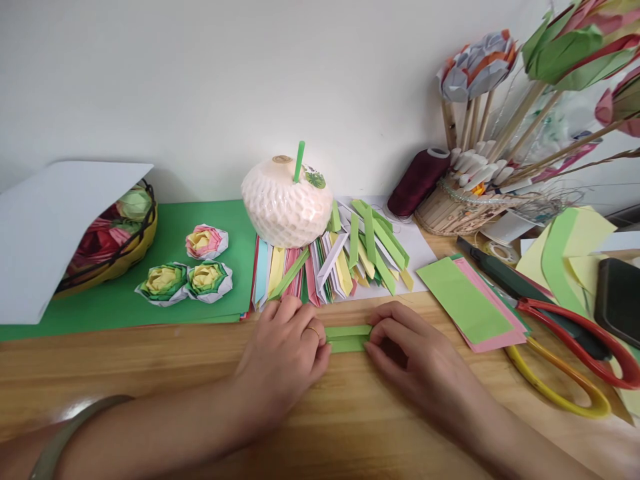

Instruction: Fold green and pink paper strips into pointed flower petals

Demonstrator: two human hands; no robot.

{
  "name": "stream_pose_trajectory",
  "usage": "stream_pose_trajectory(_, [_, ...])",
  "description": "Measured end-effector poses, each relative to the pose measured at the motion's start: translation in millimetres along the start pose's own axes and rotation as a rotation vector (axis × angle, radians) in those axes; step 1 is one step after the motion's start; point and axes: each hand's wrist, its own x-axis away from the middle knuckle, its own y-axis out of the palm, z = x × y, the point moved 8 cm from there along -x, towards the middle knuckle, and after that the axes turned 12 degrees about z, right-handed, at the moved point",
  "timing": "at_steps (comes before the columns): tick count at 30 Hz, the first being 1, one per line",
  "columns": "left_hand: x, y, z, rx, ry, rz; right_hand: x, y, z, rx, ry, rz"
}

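A light green paper strip (347, 339) lies across the wooden table, with a lengthwise fold showing along its upper part. My left hand (287, 347) covers its left end, fingers bent and pressed together on the paper. At the right end, my right hand (407, 343) pinches the strip between thumb and fingers. Just behind the hands is a pile of folded paper strips (369, 233) in green, white, yellow and pink. To the right lies a stack of green and pink paper rectangles (467, 300).
Behind stands a white textured coconut-shaped object (287, 203) with a green straw. Paper flowers (207, 241) sit on green sheets (200, 213) at left. Scissors (575, 327), a phone (619, 300), a thread spool (419, 181) and a basket (460, 207) are on the right.
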Motion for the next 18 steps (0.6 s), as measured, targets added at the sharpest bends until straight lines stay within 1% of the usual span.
stream_pose_trajectory(6, [0.3,2.5,1.3,-0.051,0.011,-0.050,0.0,-0.4,3.0,0.001,0.008,-0.019])
stream_pose_trajectory(8, [0.6,1.5,1.3,-0.040,0.011,-0.037,0.9,-2.3,1.7,-0.001,-0.011,-0.015])
stream_pose_trajectory(9, [0.5,-0.4,2.3,-0.023,0.028,-0.013,1.4,-3.2,-0.6,0.000,-0.039,-0.015])
stream_pose_trajectory(10, [0.5,-3.0,4.8,-0.001,0.068,0.020,1.9,-4.4,-3.6,0.008,-0.074,-0.012])
stream_pose_trajectory(13, [3.8,-10.2,14.7,0.062,0.249,0.098,3.5,-6.6,-13.7,0.091,-0.208,-0.020])
stream_pose_trajectory(15, [8.5,-11.4,19.8,0.056,0.356,0.107,5.1,-7.3,-20.4,0.158,-0.313,-0.032])
stream_pose_trajectory(18, [16.8,-11.4,26.3,0.007,0.457,0.116,7.6,-9.2,-25.6,0.214,-0.423,-0.043])
